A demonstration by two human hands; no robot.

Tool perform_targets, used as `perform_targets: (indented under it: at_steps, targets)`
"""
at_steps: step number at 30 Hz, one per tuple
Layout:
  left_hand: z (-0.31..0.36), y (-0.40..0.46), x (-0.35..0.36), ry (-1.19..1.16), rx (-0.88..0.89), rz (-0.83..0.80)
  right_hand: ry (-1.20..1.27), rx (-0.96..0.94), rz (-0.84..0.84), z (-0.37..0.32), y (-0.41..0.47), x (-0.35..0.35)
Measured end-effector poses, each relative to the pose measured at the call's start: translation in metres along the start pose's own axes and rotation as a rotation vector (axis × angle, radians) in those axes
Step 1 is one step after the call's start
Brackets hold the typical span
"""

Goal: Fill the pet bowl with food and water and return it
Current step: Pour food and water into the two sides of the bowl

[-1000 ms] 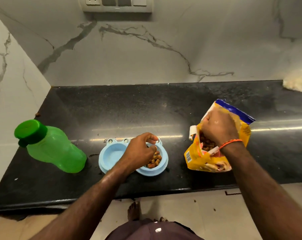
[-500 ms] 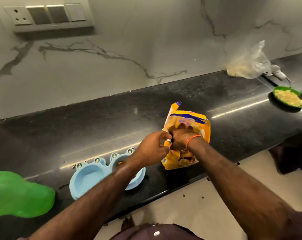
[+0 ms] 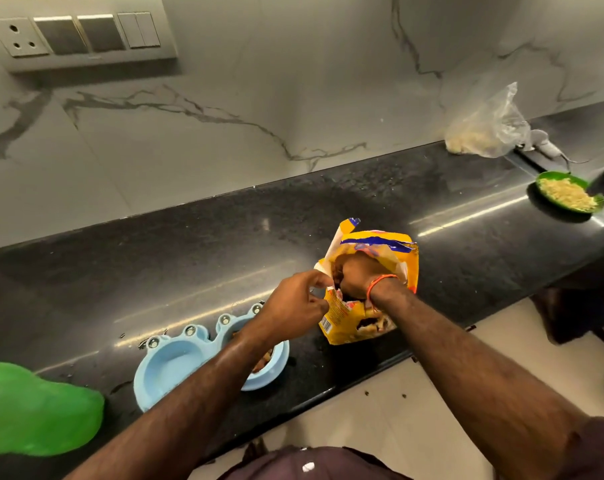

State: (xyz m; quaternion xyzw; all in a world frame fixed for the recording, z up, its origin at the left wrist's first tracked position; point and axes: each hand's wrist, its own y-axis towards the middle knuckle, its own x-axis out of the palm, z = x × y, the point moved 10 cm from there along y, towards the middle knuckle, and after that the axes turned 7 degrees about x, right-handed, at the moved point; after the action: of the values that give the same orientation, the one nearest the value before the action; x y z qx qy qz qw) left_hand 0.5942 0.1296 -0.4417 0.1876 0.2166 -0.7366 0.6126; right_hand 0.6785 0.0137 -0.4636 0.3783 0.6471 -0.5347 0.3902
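Observation:
A light-blue double pet bowl (image 3: 162, 355) stands near the counter's front edge. Brown kibble lies in its right compartment (image 3: 264, 362), partly hidden by my left forearm; the left compartment looks bare. Right of it stands an opened yellow food bag (image 3: 342, 327). My left hand (image 3: 293, 306) pinches the bag's torn left edge. My right hand (image 3: 356, 275), with an orange band at the wrist, is sunk into the bag's mouth, fingers curled down and hidden. A green water bottle (image 3: 33, 410) sits at the far left, cut off by the frame.
The black stone counter (image 3: 189, 271) runs along a marble wall with a switch panel (image 3: 78, 36). At the far right are a green plate of pale food (image 3: 567, 195) and a clear plastic bag (image 3: 484, 133). Crumbs lie on the tiled floor (image 3: 383, 393).
My left hand left the bowl's kibble side and moved right to grip the bag's edge. My right hand went from holding the bag's top into its opening. The view swung right.

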Motion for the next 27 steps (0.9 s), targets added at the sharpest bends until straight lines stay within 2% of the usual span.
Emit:
perform_targets:
  at_steps: [16, 23, 27]
  targets:
    - [-0.013, 0.005, -0.007, -0.289, -0.156, 0.082, 0.039, 0.006, 0.006, -0.003, -0.013, -0.034]
    - [-0.021, 0.0, -0.02, -0.382, -0.221, 0.127, 0.312, -0.117, -0.012, -0.022, -0.032, -0.066]
    - [-0.035, -0.02, -0.044, -0.429, -0.261, 0.195, 0.432, -0.232, -0.094, -0.069, -0.053, -0.071]
